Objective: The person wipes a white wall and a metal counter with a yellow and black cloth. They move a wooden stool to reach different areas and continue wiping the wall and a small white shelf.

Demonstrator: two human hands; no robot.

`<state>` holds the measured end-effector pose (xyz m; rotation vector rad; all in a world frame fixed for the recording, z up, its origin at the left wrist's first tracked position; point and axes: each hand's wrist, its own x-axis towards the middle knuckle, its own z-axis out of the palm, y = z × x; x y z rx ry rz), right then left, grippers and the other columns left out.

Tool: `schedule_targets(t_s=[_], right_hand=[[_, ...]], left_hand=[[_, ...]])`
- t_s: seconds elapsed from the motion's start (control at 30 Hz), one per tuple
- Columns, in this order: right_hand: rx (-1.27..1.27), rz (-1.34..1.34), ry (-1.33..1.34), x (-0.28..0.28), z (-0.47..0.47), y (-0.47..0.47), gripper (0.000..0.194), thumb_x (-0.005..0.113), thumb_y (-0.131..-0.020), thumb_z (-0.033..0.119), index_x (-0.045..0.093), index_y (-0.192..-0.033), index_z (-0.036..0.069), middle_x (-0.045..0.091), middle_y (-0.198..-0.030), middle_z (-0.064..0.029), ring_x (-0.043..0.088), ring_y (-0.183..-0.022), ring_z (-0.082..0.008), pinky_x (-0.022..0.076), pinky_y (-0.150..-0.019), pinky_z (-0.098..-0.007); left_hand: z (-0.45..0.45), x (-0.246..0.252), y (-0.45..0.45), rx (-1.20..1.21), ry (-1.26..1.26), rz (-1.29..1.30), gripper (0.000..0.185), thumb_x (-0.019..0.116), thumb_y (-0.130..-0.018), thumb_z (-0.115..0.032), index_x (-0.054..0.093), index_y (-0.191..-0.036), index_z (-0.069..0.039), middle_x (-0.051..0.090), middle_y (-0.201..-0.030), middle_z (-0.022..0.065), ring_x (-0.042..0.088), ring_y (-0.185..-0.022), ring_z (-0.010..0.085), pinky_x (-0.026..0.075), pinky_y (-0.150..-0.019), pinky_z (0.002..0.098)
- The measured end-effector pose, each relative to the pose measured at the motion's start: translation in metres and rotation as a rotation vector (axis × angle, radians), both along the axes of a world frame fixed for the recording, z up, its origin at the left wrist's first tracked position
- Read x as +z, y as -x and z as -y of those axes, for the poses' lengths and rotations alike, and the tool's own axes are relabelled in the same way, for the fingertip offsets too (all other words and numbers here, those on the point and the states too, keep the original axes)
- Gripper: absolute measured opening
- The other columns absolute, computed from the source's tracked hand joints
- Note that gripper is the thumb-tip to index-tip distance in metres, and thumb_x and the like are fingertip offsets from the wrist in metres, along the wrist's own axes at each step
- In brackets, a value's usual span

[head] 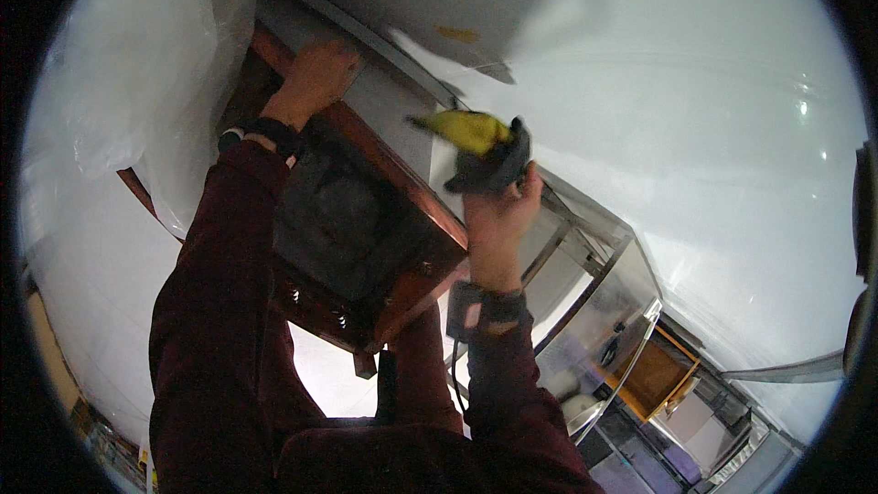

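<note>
My right hand (504, 219) is raised and grips a bundled yellow and dark grey cloth (483, 140), blurred by motion. My left hand (319, 79) lies over the upper part of a reddish-brown frame (405, 171), its fingers curled; whether they grip the frame is hidden. Inside that frame is a dark panel (343, 213) with a faint round mark. The framed piece stands just in front of my body, between my forearms. Both my wrists wear dark bands.
Translucent plastic sheeting (158, 62) hangs on the left. A grey ledge (357, 27) runs along the white wall (686, 116). At lower right are a metal-framed rack (583, 274), an orange-edged tray (648, 374) and assorted items. A cable (455, 377) hangs from my right wristband.
</note>
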<state>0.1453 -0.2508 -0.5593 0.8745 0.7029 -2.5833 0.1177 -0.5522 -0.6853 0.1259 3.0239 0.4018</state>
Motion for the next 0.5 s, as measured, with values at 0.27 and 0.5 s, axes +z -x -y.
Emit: schedule_targets(t_s=[0.27,0.5], right_hand=[[0.155,-0.307,-0.494,-0.067,0.0,0.096,0.034,0.048,-0.098,0.016,0.058,-0.124,-0.004,0.066,-0.119,-0.0164,0.064,-0.108,-0.0295,0.0536,-0.093,-0.0425],[0.679,-0.713,-1.507,-0.234,-0.037,0.131,0.031,0.057,-0.096,0.017,0.063,-0.121,0.001,0.069,-0.115,-0.0135,0.067,-0.102,-0.0266,0.0546,-0.084,-0.0377]], left_hand=[[-0.003,-0.018,-0.015,-0.013,0.05,-0.012,0.025,0.056,-0.094,-0.022,0.069,-0.112,-0.009,0.07,-0.1,0.0126,0.067,-0.094,0.0303,0.049,-0.089,0.049],[-0.007,-0.014,-0.014,0.063,-0.001,-0.001,0.026,0.057,-0.094,-0.026,0.07,-0.11,-0.01,0.07,-0.099,0.0123,0.067,-0.094,0.0299,0.048,-0.09,0.0483]])
